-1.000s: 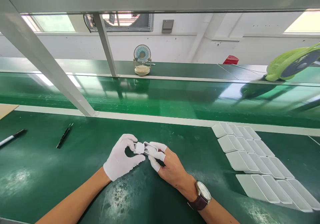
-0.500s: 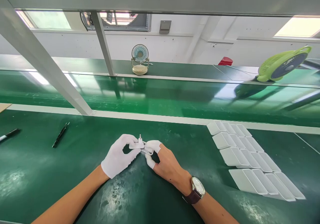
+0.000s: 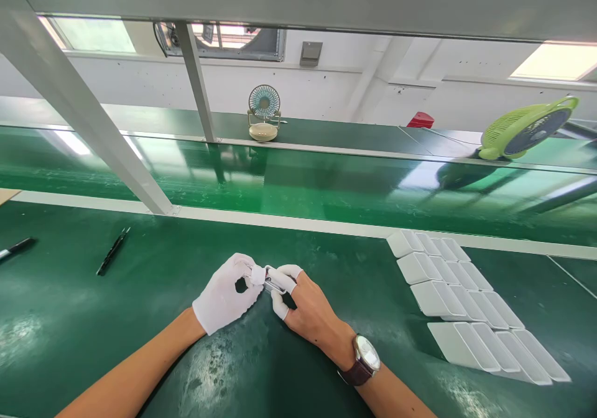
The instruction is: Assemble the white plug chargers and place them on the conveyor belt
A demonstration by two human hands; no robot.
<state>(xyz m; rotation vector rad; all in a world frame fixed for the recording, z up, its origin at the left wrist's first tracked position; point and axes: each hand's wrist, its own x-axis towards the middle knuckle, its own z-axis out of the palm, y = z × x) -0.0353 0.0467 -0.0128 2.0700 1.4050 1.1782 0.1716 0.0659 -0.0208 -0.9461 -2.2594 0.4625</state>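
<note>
Hands: two, close together in front of me over the green bench (image 3: 345,259). Left hand (image 3: 228,293), gloved, pinches a small white-and-metal part (image 3: 258,275); right hand (image 3: 305,309), fingertips covered, grips its metal end. Part sits between them; one piece or several, I cannot tell.

Counted: one watch (image 3: 368,352), one pen (image 3: 17,247), one black tool (image 3: 112,252), two fans (image 3: 263,103).

Containers: white trays (image 3: 438,298), four rows of four at right; contents, if any, I cannot make out.

Small beige fan (image 3: 264,112), lime-green fan (image 3: 523,129), gray wall box (image 3: 310,53)
</note>
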